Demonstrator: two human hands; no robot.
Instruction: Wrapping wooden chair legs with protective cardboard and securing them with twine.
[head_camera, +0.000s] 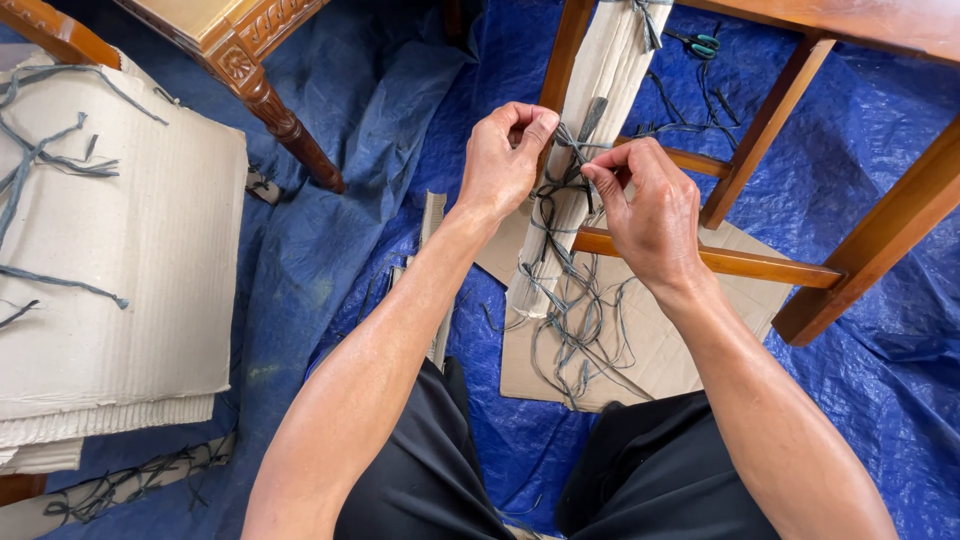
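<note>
My left hand (503, 160) pinches a strand of grey-green twine (572, 150) against a wooden furniture leg wrapped in corrugated cardboard (590, 100). My right hand (650, 205) pinches the other end of the same twine just to the right, the two hands close together at a knot. Loose twine ends (575, 320) hang down the wrapped leg and spread over a flat cardboard piece (660, 345) on the blue tarp.
Wooden rails (745, 262) and legs of the piece cross at right. A carved wooden leg (285, 125) stands at upper left. Stacked cardboard sheets with twine (110, 260) lie left. Scissors with teal handles (697, 42) rest on the blue tarp (330, 250) at the top.
</note>
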